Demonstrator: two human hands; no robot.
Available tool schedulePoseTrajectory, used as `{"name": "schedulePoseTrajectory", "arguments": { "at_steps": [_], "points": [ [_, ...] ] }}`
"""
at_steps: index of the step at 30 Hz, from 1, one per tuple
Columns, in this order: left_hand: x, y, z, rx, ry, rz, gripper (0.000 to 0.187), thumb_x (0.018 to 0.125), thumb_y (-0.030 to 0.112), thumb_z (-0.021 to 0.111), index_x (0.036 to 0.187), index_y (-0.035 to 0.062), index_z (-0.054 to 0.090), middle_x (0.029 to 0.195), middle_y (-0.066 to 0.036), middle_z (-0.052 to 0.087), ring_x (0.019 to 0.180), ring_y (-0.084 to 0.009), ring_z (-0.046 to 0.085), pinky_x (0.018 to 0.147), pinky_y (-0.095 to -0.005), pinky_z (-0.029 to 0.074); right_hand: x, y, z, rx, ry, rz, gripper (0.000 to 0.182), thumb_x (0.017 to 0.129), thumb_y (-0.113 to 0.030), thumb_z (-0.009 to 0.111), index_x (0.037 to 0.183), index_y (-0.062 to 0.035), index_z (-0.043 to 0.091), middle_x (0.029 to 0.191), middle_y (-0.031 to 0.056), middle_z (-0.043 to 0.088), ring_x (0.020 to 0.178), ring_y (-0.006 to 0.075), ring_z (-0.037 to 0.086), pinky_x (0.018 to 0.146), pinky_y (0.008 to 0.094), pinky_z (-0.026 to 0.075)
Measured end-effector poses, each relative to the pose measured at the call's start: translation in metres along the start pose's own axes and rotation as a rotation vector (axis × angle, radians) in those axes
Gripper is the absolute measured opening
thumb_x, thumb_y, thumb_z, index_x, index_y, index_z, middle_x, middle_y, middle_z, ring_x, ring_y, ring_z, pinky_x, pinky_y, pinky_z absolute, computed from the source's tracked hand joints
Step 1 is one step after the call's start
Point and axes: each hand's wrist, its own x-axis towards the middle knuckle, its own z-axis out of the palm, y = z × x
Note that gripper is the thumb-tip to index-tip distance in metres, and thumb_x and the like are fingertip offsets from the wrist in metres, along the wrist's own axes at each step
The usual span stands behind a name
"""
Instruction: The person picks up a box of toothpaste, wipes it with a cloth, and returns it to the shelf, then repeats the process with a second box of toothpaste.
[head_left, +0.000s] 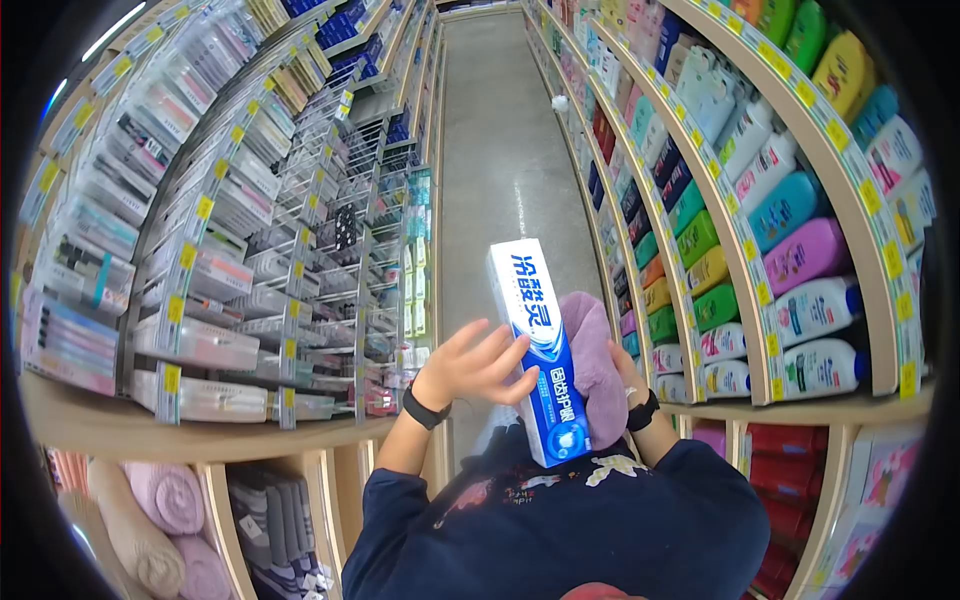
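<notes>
A large blue and white toothpaste box (pixel 541 350) with Chinese lettering stands tilted in front of the person's chest. My left hand (pixel 473 366) is at its left edge, fingers spread and loosely curved, the fingertips at or just over the box's side. Against the box's right side lies a fuzzy purple cloth (pixel 590 370). My right hand (pixel 627 378) holds the cloth from the right; most of its fingers are hidden behind it. Whether those fingers also reach the box cannot be seen. Each wrist wears a dark band.
An aisle floor (pixel 485 130) runs ahead between two shelves. Packaged toothbrushes (pixel 200 340) hang on racks at left; bottles (pixel 815 305) fill the right shelves. Lower compartments hold rolled pink towels (pixel 165 495), grey striped textiles (pixel 270 520) and red packages (pixel 785 480).
</notes>
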Motion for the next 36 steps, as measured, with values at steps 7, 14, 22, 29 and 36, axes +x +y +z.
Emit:
{"name": "schedulePoseTrajectory", "arguments": {
  "at_steps": [7, 14, 22, 29, 36],
  "points": [
    [-0.02, -0.085, 0.107, -0.159, 0.02, -0.006, 0.037, 0.075, 0.014, 0.065, 0.107, 0.0202, 0.046, 0.114, -0.008, 0.056, 0.091, -0.0207, 0.057, 0.077, -0.0321, 0.052, 0.105, -0.043, 0.002, 0.078, 0.127, 0.038, 0.054, 0.087, -0.022, 0.059, 0.133, -0.0018, 0.038, 0.116, 0.0118, 0.057, 0.102, 0.0206, 0.059, 0.089, 0.0323, 0.049],
    [-0.029, -0.207, 0.203, -0.25, -0.011, -0.001, 0.041, 0.072, 0.011, 0.064, 0.109, 0.0145, 0.048, 0.111, -0.011, 0.053, 0.084, -0.022, 0.056, 0.076, -0.0334, 0.051, 0.246, -0.111, 0.004, 0.069, 0.239, 0.045, 0.043, 0.086, -0.016, 0.056, 0.125, -0.0008, 0.046, 0.105, 0.0111, 0.061, 0.093, 0.0201, 0.061, 0.082, 0.0314, 0.052],
    [-0.022, -0.341, 0.273, -0.326, -0.195, -0.143, 0.052, 0.077, 0.007, 0.058, 0.127, 0.0104, 0.048, 0.125, -0.015, 0.047, 0.102, -0.0264, 0.051, 0.094, -0.0377, 0.042, 0.397, -0.164, -0.022, 0.101, 0.071, 0.028, 0.047, 0.083, -0.017, 0.055, 0.125, 0.0017, 0.044, 0.108, 0.0133, 0.059, 0.094, 0.0199, 0.061, 0.086, 0.0303, 0.049],
    [-0.029, -0.454, 0.341, -0.656, -0.14, -0.811, 0.059, 0.078, -0.005, 0.052, 0.135, 0.0043, 0.042, 0.127, -0.023, 0.047, 0.118, -0.0397, 0.046, 0.1, -0.0423, 0.039, 0.492, -0.207, 0.008, -0.332, 0.054, -0.25, 0.017, 0.085, -0.016, 0.049, 0.095, -0.0048, 0.056, 0.085, -0.0005, 0.056, 0.073, 0.0068, 0.052, 0.069, 0.0207, 0.043],
    [-0.046, -0.581, 0.452, -1.171, -0.173, -1.479, 0.042, 0.098, 0.033, 0.043, 0.127, 0.0038, 0.051, 0.12, -0.007, 0.056, 0.108, -0.0155, 0.053, 0.09, -0.0292, 0.042, 0.628, -0.284, -0.027, -0.492, -0.033, -0.089, 0.033, 0.087, -0.034, 0.045, 0.086, -0.0021, 0.056, 0.077, 0.002, 0.056, 0.073, 0.0085, 0.05, 0.067, 0.0221, 0.04]
  ]
}}
